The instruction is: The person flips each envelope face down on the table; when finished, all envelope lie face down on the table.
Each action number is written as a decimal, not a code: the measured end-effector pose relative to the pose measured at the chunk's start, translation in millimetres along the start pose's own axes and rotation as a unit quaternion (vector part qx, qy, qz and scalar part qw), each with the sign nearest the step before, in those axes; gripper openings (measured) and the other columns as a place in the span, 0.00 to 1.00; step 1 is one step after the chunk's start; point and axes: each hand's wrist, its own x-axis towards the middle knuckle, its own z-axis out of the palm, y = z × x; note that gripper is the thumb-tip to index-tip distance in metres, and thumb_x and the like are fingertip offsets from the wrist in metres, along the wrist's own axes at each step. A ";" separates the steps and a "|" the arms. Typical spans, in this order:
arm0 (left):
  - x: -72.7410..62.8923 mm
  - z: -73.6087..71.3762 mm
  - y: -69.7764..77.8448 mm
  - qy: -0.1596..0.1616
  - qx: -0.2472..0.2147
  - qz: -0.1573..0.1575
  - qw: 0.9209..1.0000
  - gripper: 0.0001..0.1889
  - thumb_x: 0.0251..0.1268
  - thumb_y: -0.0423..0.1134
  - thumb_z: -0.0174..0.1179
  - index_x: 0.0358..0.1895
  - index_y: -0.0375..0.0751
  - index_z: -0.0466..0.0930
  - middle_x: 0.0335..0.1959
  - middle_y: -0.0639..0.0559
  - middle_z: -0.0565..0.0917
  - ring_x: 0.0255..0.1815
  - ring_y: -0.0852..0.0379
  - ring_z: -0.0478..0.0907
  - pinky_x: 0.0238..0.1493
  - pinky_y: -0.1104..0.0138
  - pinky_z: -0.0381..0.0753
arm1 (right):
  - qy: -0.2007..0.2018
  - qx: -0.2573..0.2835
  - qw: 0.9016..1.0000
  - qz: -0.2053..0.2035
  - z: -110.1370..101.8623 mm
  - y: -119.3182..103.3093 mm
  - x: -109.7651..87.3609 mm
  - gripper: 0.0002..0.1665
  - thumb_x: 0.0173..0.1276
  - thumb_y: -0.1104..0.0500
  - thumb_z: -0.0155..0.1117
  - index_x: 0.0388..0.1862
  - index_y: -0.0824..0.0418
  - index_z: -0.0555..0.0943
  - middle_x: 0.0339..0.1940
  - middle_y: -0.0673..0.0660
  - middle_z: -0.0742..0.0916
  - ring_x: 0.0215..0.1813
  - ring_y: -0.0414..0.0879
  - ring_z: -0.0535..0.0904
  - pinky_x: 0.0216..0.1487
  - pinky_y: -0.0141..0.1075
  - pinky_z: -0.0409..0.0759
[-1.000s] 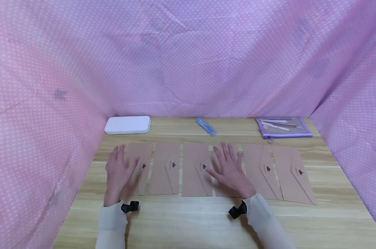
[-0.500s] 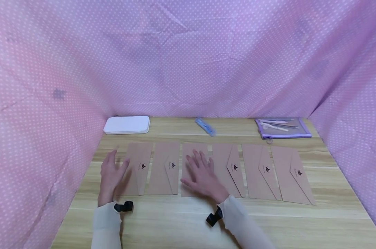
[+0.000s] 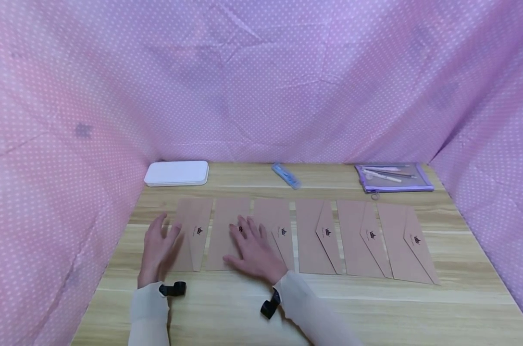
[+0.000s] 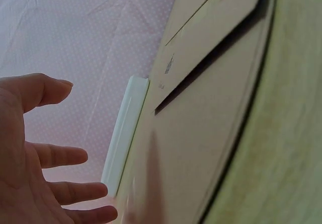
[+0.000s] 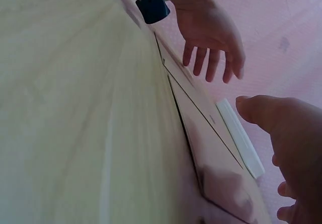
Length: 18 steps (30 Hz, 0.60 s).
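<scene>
Several brown paper envelopes lie in a row across the table, each with a pointed flap and a small black crown print. My left hand [image 3: 155,247] is held over the left edge of the leftmost envelope [image 3: 198,211], fingers spread and holding nothing. In the left wrist view its thumb and fingers [image 4: 75,193] are apart from the paper. My right hand [image 3: 257,250], palm down with fingers extended, is over the second envelope from the left [image 3: 222,221] and covers part of its flap. The third envelope [image 3: 270,211] is partly hidden by that hand.
Along the back of the table [image 3: 227,317] are a white flat case [image 3: 177,173], a small blue item in clear packaging [image 3: 286,176] and a purple-edged mesh pouch with pens [image 3: 393,178]. A pink dotted cloth [image 3: 261,96] hangs behind and on both sides.
My right hand has swept left along the row, from the envelope right of the middle to the second from the left. My left hand has shifted slightly left and nearer me. The envelopes stay put.
</scene>
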 end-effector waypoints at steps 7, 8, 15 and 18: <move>-0.3 1.0 -2.1 -0.015 -0.007 -0.007 1.000 0.40 0.75 0.55 0.51 0.80 0.38 0.48 0.81 0.32 0.51 0.82 0.32 0.46 0.80 0.38 0.47 | -0.019 -0.022 0.999 -0.019 12.6 -20.5 16.9 0.47 0.71 0.29 0.47 0.81 0.51 0.55 0.84 0.60 0.55 0.84 0.60 0.49 0.79 0.62 0.55; -0.4 1.1 -2.0 -0.018 -0.011 -0.010 1.000 0.40 0.75 0.55 0.51 0.80 0.38 0.48 0.81 0.32 0.51 0.82 0.32 0.46 0.80 0.38 0.47 | -0.020 -0.023 0.999 -0.020 14.1 -23.1 19.0 0.47 0.71 0.29 0.47 0.81 0.51 0.55 0.85 0.60 0.55 0.84 0.60 0.49 0.79 0.62 0.54; 0.5 1.5 -0.3 -0.028 -0.013 -0.020 0.999 0.40 0.75 0.57 0.49 0.80 0.40 0.47 0.80 0.31 0.54 0.81 0.32 0.49 0.78 0.37 0.50 | -0.014 -0.032 0.999 -0.026 21.0 -41.1 32.7 0.45 0.72 0.30 0.48 0.81 0.50 0.57 0.84 0.60 0.57 0.84 0.60 0.49 0.79 0.62 0.55; 0.2 1.2 0.9 -0.034 -0.012 -0.029 0.999 0.40 0.76 0.57 0.48 0.81 0.40 0.47 0.80 0.31 0.54 0.81 0.32 0.48 0.79 0.37 0.49 | -0.007 -0.032 0.999 -0.020 22.6 -48.3 38.0 0.44 0.72 0.31 0.49 0.80 0.50 0.58 0.83 0.60 0.59 0.84 0.60 0.52 0.79 0.62 0.57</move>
